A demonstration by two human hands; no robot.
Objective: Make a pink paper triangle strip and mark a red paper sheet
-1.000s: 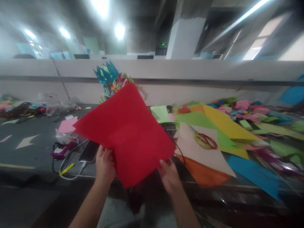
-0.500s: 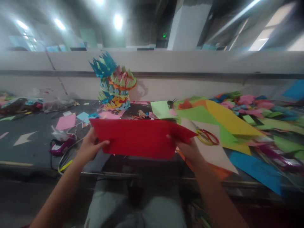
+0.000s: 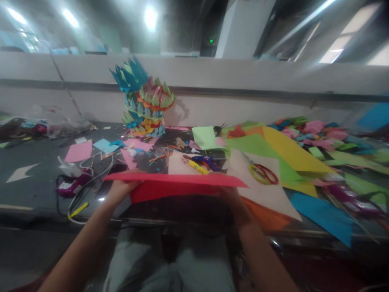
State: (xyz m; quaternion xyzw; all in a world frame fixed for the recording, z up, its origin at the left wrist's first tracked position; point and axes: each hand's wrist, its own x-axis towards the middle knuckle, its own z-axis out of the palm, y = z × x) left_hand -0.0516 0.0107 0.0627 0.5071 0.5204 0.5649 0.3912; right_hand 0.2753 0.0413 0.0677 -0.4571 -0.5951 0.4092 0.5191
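Note:
A red sheet of paper (image 3: 176,187) is held between my two hands, tilted so that it shows as a narrow band with a lighter upper strip. My left hand (image 3: 123,190) grips its left part, with the fingers partly hidden under the sheet. On the right part, my right hand (image 3: 229,198) is closed on the paper, its fingers mostly covered. Just beyond the sheet lie a yellow pen-like tube (image 3: 198,166) and a dark blue tool (image 3: 208,161). Red-and-yellow-handled scissors (image 3: 263,174) rest on a cream sheet (image 3: 285,198) to the right.
Stacked folded-paper crowns (image 3: 146,105) stand against the wall. A purple glue gun (image 3: 73,184) with its cable lies left; another purple device (image 3: 349,196) is at right. Green paper (image 3: 255,144), yellow paper (image 3: 291,150), blue paper (image 3: 322,215) and coloured scraps (image 3: 316,129) cover the right side.
The red paper has moved lower and tipped flatter, showing a narrower face. Both hands have gone down with it, still gripping. The tube and blue tool behind it now show.

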